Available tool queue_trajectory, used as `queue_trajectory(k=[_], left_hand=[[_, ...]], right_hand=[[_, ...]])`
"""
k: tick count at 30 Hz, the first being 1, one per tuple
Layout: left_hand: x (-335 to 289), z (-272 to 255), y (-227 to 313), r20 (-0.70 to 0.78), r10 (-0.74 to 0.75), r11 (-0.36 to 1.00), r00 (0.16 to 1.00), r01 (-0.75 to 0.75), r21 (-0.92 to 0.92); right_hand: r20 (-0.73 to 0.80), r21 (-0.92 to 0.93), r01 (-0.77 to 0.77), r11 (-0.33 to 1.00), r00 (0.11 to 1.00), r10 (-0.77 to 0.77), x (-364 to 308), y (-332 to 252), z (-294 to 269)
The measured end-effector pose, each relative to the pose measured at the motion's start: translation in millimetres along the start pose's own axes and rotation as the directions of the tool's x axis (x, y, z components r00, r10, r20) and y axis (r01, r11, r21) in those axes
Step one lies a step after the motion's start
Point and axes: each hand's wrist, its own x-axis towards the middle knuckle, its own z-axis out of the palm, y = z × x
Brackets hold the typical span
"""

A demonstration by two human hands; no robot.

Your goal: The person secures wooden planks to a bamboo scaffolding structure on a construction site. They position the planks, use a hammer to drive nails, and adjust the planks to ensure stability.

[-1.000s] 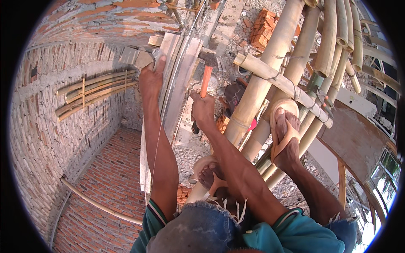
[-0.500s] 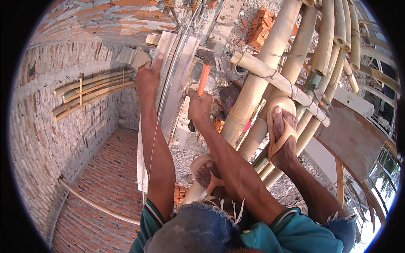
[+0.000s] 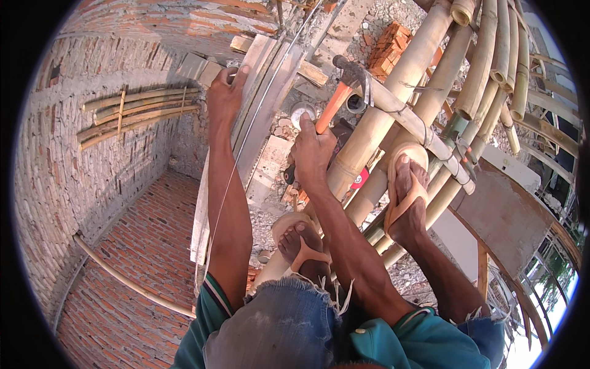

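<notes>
My right hand point(image 3: 313, 150) is closed round the orange handle of a claw hammer point(image 3: 337, 101). The hammer's dark head is raised to the right of the boards, in front of a bamboo crosspiece point(image 3: 384, 100). My left hand point(image 3: 225, 93) grips the left edge of a long wooden board point(image 3: 253, 67) near its far end, thumb over its face. Beside it runs a second, paler board point(image 3: 275, 101). A thin string point(image 3: 249, 132) stretches lengthwise over the boards and passes my left forearm.
My sandalled feet rest on thick bamboo poles point(image 3: 350, 161) lashed as scaffolding, above rubble-strewn ground. A brick wall point(image 3: 98, 74) and a lower brick surface point(image 3: 135, 246) lie left. Stacked bricks point(image 3: 388, 49) stand at the far side, with more bamboo right.
The hammer in my right hand has swung up and right, away from the boards. My left hand keeps its grip on the board. The whole view has shifted slightly.
</notes>
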Motion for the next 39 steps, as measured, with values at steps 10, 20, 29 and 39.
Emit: queue_trajectory(k=[10,20,29,39], left_hand=[[-113,-38,-19,0.076,0.035,0.940,0.997,-0.058,0.335],[-138,-14,-19,0.020,0.083,0.919,0.996,-0.085,0.386],[-149,-10,-29,-0.014,-0.040,0.926,0.999,0.043,0.376],[-154,-15,-24,-0.071,-0.062,0.901,0.996,0.086,0.426]], right_hand=[[-0.037,-0.020,0.354,0.935,0.934,-0.354,-31,-135,-30],[0.277,-0.014,0.679,0.734,0.708,-0.649,-60,-237,-23],[0.400,-0.780,0.462,0.421,0.887,-0.233,-89,-334,-102],[0.250,-0.964,0.241,-0.109,0.965,-0.078,-44,-316,-213]])
